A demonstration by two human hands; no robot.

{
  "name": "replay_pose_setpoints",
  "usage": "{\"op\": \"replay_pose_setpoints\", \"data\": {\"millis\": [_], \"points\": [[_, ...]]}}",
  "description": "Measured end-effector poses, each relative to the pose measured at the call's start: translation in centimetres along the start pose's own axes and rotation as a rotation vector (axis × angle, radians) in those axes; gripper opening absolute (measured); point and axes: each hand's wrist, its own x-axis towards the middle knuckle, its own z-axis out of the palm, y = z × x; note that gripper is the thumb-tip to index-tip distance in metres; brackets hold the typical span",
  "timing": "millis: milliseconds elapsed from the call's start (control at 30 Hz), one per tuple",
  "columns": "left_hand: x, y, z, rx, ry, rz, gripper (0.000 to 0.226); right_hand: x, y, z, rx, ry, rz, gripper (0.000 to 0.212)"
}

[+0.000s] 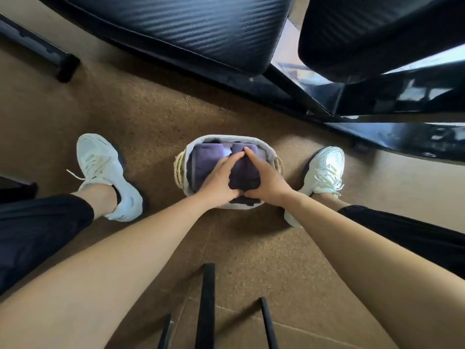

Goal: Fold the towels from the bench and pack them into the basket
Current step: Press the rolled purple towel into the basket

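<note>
While their straight fingers press on it, tips meeting at the far end, left hand (221,181) and right hand (265,181) bed a folded towel (243,172) into the right half of the basket (226,138) on the floor. At left, second towel (205,161) already packed. Visible bench (176,34) pad shows no towels; task judged nearly done

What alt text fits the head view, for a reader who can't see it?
The left hand and right hand press a folded purple towel into a white basket on the floor, beside a second folded towel inside. White sneakers flank the basket; a black bench lies beyond.
</note>
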Motion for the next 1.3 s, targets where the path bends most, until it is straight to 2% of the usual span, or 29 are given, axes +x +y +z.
{"op": "replay_pose_setpoints", "data": {"millis": [200, 333, 500, 667, 900, 1167, 1300], "points": [[2.7, -2.8, 0.2, 0.483, 0.052, 0.091, 0.093, 3.6, 2.2, 1.5, -0.098, 0.015, -0.063, 0.109], [3.2, -4.2, 1.3, 0.614, 0.081, 0.098, 0.091, 4.4, 3.4, 2.7, -0.25, 0.008, -0.073, 0.105], [3.5, -4.7, 2.1, 0.701, 0.147, 0.103, 0.093, 3.7, 3.2, 3.0, -0.709, 0.235, -0.109, 0.099], [3.5, -5.8, 2.7, 0.737, 0.168, 0.112, 0.097, 3.4, 3.6, 2.1, -0.875, 0.216, -0.232, 0.098], [5.0, -6.2, 3.1, 0.781, 0.176, 0.118, 0.097, 4.9, 4.1, 2.2, -1.08, 0.164, -0.17, 0.105], [5.6, -5.9, 2.7, 0.797, 0.107, 0.096, 0.099, 5.8, 3.5, 2.8, -1.055, 0.178, -0.092, 0.103], [4.5, -4.4, 1.0, 0.732, 0.009, 0.072, 0.096, 4.8, 2.0, 2.2, -0.981, 0.121, -0.034, 0.104]]}}
